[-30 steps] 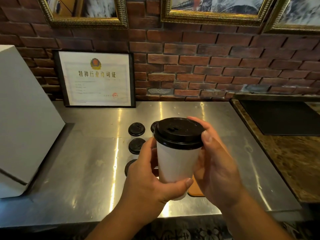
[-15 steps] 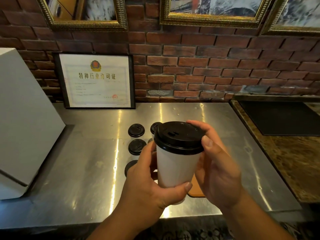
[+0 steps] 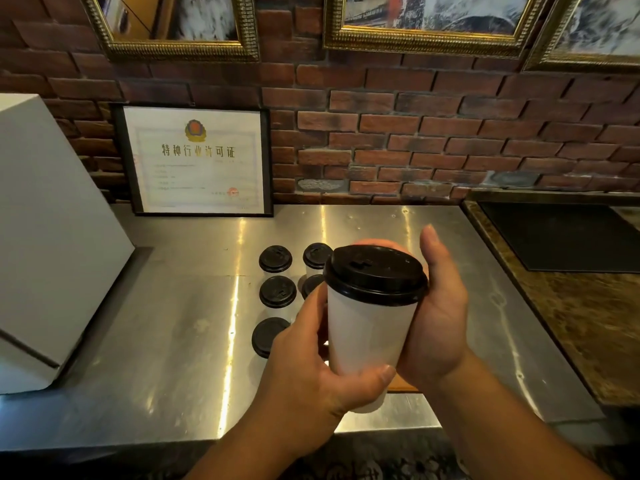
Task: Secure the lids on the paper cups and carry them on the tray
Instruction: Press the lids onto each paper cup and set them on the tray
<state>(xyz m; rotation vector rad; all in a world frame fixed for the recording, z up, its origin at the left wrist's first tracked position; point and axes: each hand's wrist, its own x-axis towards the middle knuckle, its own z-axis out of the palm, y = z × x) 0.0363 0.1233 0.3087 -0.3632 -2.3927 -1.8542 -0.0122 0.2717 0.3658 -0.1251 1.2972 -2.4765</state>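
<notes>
I hold the cup [image 3: 369, 336] at frame centre, above the counter [image 3: 166, 341], upright with its long axis near vertical and the lid [image 3: 375, 273] on top. My left hand [image 3: 311, 368] wraps the lower wall, thumb across the front. My right hand [image 3: 438, 317] cups the right side, fingers curled behind the lid. More lids [image 3: 277, 292] lie left of centre.
</notes>
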